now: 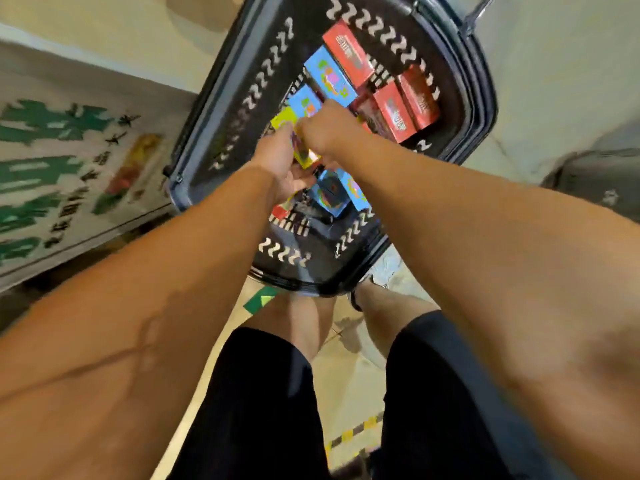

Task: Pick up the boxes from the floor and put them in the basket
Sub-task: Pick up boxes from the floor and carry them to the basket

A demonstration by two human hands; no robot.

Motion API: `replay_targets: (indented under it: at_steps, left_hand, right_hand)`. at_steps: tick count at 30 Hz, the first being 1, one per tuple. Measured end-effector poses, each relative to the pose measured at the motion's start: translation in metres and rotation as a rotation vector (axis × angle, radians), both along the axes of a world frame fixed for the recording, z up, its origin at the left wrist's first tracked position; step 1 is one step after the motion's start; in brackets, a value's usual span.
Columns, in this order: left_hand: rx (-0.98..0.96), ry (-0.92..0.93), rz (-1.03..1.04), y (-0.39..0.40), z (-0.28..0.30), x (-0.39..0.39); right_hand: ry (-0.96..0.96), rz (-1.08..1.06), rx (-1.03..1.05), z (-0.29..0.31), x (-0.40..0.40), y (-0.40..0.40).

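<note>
Legs: a person in black shorts stands on a pale tiled floor.
Basket: a black plastic basket sits just ahead of the knees.
Left hand: the left hand reaches into the basket, fingers against a yellow-green box; whether they curl round it is unclear.
Right hand: the right hand has its fingers curled over the same box from above, gripping it.
Near boxes: a blue box lies under the wrists.
Far boxes: two blue boxes and several red boxes rest in the basket's far half.
Left side: a white board with green characters.
</note>
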State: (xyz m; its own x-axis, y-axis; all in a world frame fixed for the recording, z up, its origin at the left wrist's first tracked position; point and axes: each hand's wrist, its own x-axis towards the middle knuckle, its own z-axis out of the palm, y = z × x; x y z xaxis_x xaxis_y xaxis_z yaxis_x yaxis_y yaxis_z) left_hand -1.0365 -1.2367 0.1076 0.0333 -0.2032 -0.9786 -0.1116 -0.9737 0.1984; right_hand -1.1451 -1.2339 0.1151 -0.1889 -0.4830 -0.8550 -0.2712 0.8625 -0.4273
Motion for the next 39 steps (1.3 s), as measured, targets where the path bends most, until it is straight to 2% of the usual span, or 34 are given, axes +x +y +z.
replay_targets:
  at_steps: [4, 9, 12, 15, 18, 22, 30, 34, 39]
  left_hand:
    - [0.039, 0.023, -0.041, 0.000, -0.004, -0.003]
    - [0.035, 0.033, -0.144, 0.014, 0.046, 0.009]
    - [0.015, 0.073, -0.239, 0.025, 0.101, 0.019]
    - [-0.026, 0.097, -0.328, 0.047, 0.178, 0.033]
    - [-0.057, 0.103, -0.387, 0.073, 0.247, 0.061]
    - [-0.114, -0.008, -0.471, 0.112, 0.322, 0.111]
    - [-0.232, -0.203, -0.313, 0.165, 0.424, 0.161]
    - [-0.264, -0.301, -0.132, 0.211, 0.457, 0.168]
    - [-0.285, -0.339, 0.048, 0.290, 0.478, 0.153]
  right_hand:
    - [-0.003, 0.084, 0.081, -0.003, -0.012, 0.003]
    - [0.051, 0.113, -0.001, 0.048, -0.021, 0.029]
    - [0.091, 0.052, -0.070, 0.104, -0.032, 0.060]
    - [0.165, 0.150, -0.070, 0.158, -0.043, 0.102]
    - [0.194, 0.185, 0.031, 0.211, -0.053, 0.149]
    - [0.163, 0.316, 0.128, 0.271, -0.066, 0.205]
    - [0.156, 0.603, 0.030, 0.351, -0.080, 0.188]
    - [0.150, 0.805, -0.024, 0.377, -0.096, 0.166]
    - [0.181, 0.916, -0.150, 0.412, -0.131, 0.133]
